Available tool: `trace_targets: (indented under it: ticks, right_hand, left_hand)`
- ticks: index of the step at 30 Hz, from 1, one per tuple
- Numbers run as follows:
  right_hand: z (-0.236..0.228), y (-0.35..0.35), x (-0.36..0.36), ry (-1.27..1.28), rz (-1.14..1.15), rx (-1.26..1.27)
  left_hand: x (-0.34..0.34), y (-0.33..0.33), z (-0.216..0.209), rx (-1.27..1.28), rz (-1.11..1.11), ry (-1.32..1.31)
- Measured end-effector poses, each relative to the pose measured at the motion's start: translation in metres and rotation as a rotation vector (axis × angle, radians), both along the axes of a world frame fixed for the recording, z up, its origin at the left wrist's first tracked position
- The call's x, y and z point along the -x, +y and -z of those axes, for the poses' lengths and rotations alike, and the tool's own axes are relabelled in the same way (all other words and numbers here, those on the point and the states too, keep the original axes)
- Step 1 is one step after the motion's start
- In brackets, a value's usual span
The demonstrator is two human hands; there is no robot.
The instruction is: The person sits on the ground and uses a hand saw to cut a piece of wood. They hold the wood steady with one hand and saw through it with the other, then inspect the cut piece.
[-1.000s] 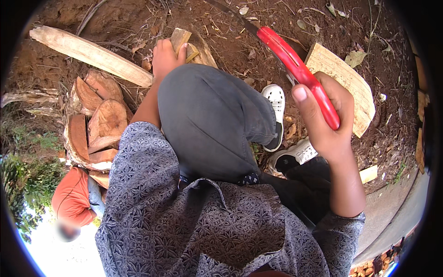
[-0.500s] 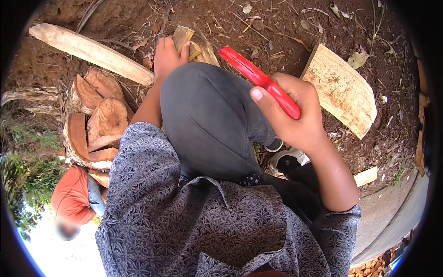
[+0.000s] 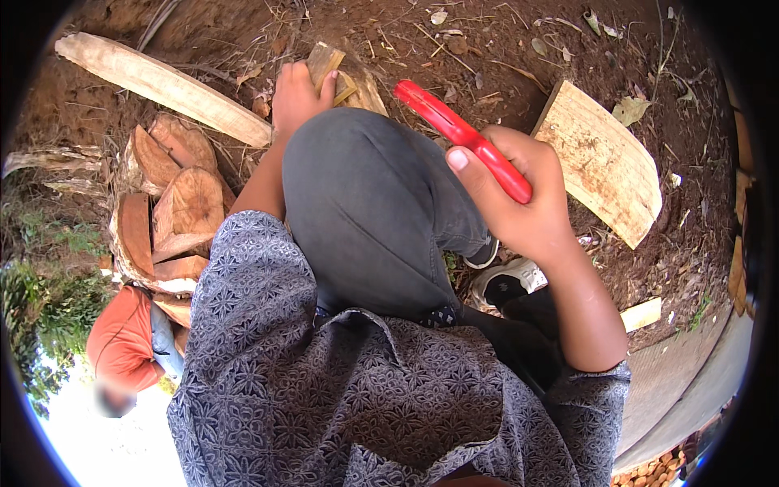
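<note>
My right hand [image 3: 523, 191] is wrapped round the grip of a red tool [image 3: 442, 118]. The tool's long front part points up and to the left and has a narrow slot; I cannot make out its exact kind. Beyond my raised knee, my left hand [image 3: 299, 96] grips a small wooden block [image 3: 323, 65], thumb on its right side. The block rests at a larger piece of wood [image 3: 367, 85], partly hidden by my knee. The red tool is held apart from this wood, over my leg.
A long split plank [image 3: 162, 85] lies at the far left. Cut logs [image 3: 187, 203] are stacked below it. A broad wooden slab [image 3: 604, 158] lies right of my right hand. Another person [image 3: 126, 337] in an orange top bends at lower left. Leaves and chips litter the soil.
The red tool and my right hand have shifted very slightly right. My left hand stays on the wooden block.
</note>
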State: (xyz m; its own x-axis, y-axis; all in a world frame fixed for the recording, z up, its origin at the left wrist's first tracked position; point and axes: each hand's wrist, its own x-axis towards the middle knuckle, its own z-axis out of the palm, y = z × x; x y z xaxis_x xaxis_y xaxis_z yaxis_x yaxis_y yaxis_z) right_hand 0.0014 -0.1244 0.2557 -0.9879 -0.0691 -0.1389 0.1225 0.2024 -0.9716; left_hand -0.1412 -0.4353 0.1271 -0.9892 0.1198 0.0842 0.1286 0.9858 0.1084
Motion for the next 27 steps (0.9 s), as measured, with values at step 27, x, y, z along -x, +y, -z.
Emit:
trace_targets:
  ticks: [27]
  right_hand:
    - [0.012, -0.005, 0.033, 0.001, -0.082, -0.006]
  left_hand:
    - [0.008, -0.013, 0.007, 0.014, 0.105, -0.001]
